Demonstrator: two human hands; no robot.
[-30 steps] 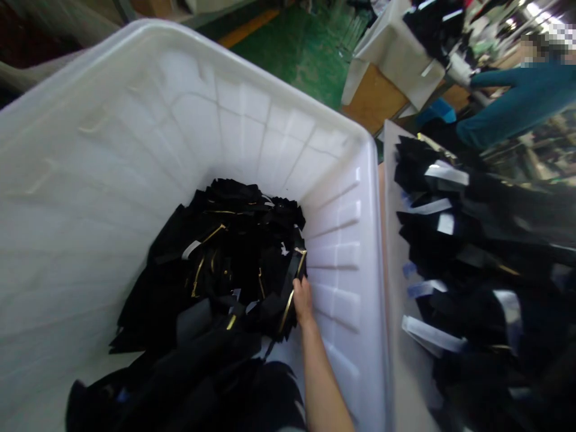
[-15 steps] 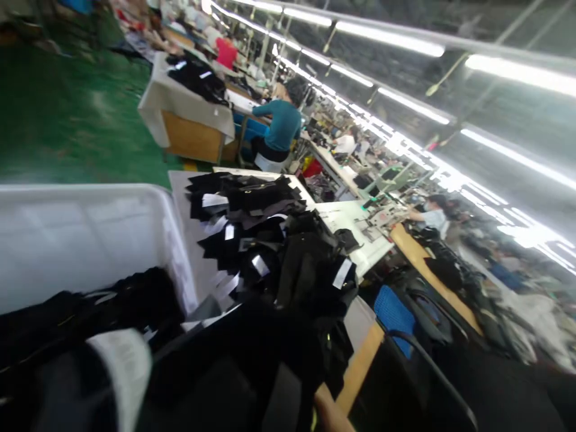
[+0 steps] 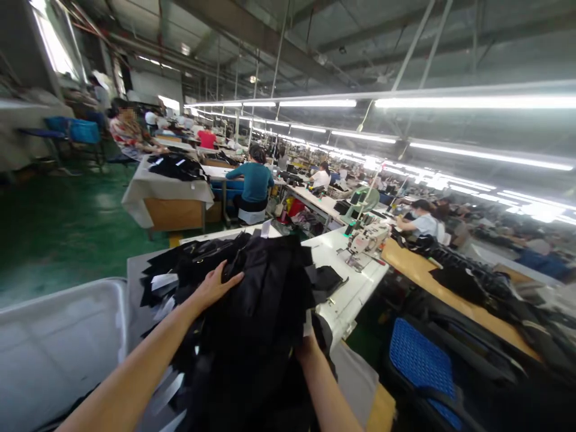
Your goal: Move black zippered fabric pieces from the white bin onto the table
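Note:
A big bundle of black fabric pieces [image 3: 265,300] rests on the pile on the table in front of me. My left hand [image 3: 215,285] lies flat on top of the bundle with its fingers stretched out. My right hand [image 3: 306,348] is under the bundle's right side; its fingers are hidden by the cloth. More black pieces with white paper tags [image 3: 164,281] lie spread to the left of the bundle on the grey table top.
A large white plastic bin [image 3: 58,342] stands at the lower left. A sewing machine [image 3: 365,240] sits on the white table to the right, and a blue chair [image 3: 420,366] below it. Other people work at tables farther back. Green floor lies to the left.
My view has swung up from inside the white bin to the factory hall. The black bundle has come out of the bin onto the table pile, and my left hand now lies on it.

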